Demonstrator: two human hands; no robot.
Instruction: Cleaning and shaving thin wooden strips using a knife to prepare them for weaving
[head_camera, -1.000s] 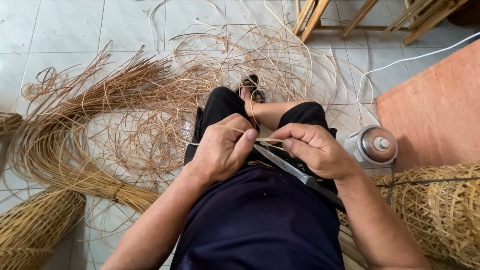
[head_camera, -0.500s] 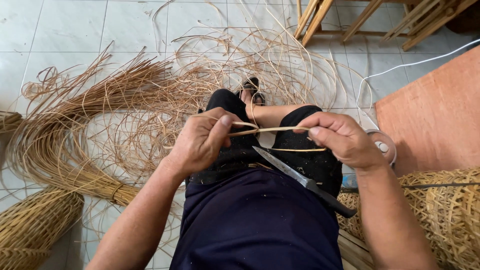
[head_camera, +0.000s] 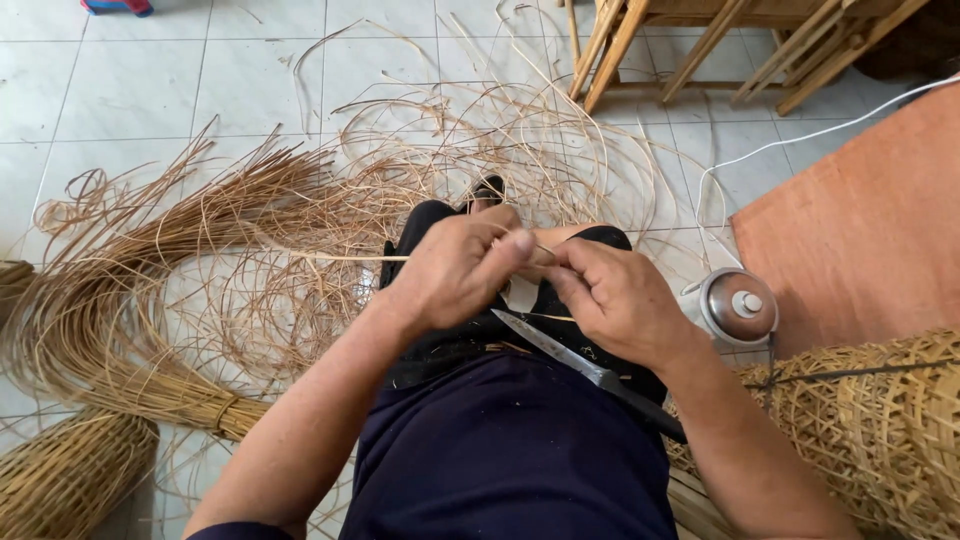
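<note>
Since half a second ago the two hands have drawn back together at the centre of the frame, so the rattan strip (head_camera: 350, 258) now trails out leftward rather than spanning between them. The left hand (head_camera: 455, 275) and right hand (head_camera: 615, 300) meet fingertip to fingertip, both pinched on the strip above the lap. A knife (head_camera: 575, 362) lies across the thighs below the right hand. A metal can (head_camera: 735, 308) stands at right, beside a woven basket (head_camera: 870, 430).
</note>
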